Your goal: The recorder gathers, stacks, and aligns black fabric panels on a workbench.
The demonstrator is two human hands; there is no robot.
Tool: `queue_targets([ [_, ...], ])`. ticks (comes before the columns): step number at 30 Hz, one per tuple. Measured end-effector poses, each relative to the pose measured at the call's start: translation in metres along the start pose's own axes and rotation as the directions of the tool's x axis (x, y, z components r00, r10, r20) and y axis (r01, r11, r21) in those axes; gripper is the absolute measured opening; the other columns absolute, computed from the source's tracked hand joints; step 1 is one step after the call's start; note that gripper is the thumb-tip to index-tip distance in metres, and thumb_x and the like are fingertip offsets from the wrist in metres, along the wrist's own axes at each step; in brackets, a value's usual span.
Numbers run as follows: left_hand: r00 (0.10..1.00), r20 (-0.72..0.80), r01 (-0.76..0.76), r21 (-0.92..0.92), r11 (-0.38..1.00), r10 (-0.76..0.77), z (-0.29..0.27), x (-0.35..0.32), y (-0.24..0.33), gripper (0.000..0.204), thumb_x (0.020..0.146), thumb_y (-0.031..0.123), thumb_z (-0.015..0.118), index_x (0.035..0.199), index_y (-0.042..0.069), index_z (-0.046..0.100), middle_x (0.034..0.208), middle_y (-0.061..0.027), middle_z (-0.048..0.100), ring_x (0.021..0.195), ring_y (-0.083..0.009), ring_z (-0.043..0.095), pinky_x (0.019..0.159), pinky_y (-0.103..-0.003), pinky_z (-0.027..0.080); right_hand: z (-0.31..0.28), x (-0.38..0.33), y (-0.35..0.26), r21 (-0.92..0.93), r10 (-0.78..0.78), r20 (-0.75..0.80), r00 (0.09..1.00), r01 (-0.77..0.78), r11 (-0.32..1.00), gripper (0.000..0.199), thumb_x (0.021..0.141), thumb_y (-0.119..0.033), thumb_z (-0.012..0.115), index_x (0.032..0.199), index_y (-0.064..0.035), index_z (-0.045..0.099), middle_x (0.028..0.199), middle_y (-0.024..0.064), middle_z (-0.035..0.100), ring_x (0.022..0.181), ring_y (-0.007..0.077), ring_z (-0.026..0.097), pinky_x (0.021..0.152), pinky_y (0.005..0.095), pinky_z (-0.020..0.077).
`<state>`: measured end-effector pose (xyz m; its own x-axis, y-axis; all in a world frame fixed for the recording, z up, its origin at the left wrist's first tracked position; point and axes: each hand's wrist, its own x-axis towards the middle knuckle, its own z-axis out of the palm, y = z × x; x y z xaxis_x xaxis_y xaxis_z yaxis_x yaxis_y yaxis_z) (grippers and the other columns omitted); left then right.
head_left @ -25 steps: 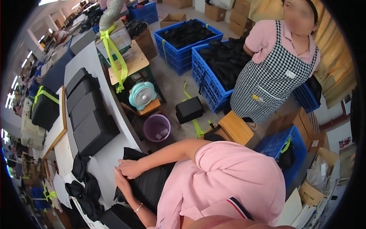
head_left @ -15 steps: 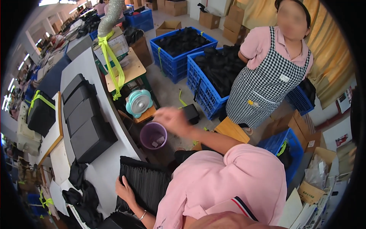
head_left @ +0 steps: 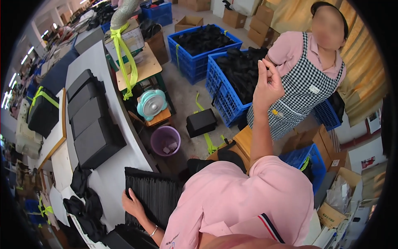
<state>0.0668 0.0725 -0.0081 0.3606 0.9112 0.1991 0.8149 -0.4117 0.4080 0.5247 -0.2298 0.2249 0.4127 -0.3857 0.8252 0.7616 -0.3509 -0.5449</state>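
My left hand (head_left: 133, 205), with a bracelet at its wrist, grips the left side of a thick stack of black, fabric-like pieces (head_left: 154, 198). Many thin layered edges show along the stack, which rests at the table edge against my body. Raised high at the right, my right hand (head_left: 267, 85) has its fingers curled and pinched together. Anything between those fingertips is too small to make out. Beyond that hand stands a person in a checked apron (head_left: 296, 89).
Neat black stacks (head_left: 97, 143) lie along the white table (head_left: 139, 151), near crumpled black cloth (head_left: 89, 213). Below the table edge stand a purple bin (head_left: 166, 141) and a turquoise fan (head_left: 151, 105). Blue crates (head_left: 226, 97) hold black pieces. A black bundle (head_left: 201, 123) lies on the floor.
My right hand has swung up and to the right, from above the purple bin to in front of the person in the apron. My left hand stays on the stack.
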Motion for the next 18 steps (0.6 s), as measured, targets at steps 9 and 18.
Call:
queue_targets([
  [9,0.997,-0.071,-0.019,-0.007,1.000,0.019,-0.001,-0.006,-0.002,0.047,0.105,0.038,0.057,0.118,-0.006,0.068,0.113,-0.0245,0.072,0.103,-0.0433,0.067,0.091,-0.048,0.051,0.027,-0.112,-0.036,0.058,0.285,0.660,0.695,-0.425,0.903,0.012,0.093,-0.012,0.076,0.100,-0.0021,0.078,0.091,0.0044,0.078,0.072,0.0072,0.064,0.066,0.0255,0.0519],
  [18,0.999,-0.033,-0.011,0.003,1.000,0.011,0.001,-0.001,0.005,0.051,0.106,0.044,0.054,0.122,-0.002,0.068,0.111,-0.0236,0.072,0.100,-0.0427,0.067,0.089,-0.049,0.049,-0.051,-0.274,-0.105,0.251,-0.259,0.964,0.062,-0.538,0.805,0.012,0.088,-0.022,0.075,0.090,-0.0099,0.077,0.087,0.0063,0.077,0.079,0.0269,0.073,0.073,0.0376,0.0557],
])
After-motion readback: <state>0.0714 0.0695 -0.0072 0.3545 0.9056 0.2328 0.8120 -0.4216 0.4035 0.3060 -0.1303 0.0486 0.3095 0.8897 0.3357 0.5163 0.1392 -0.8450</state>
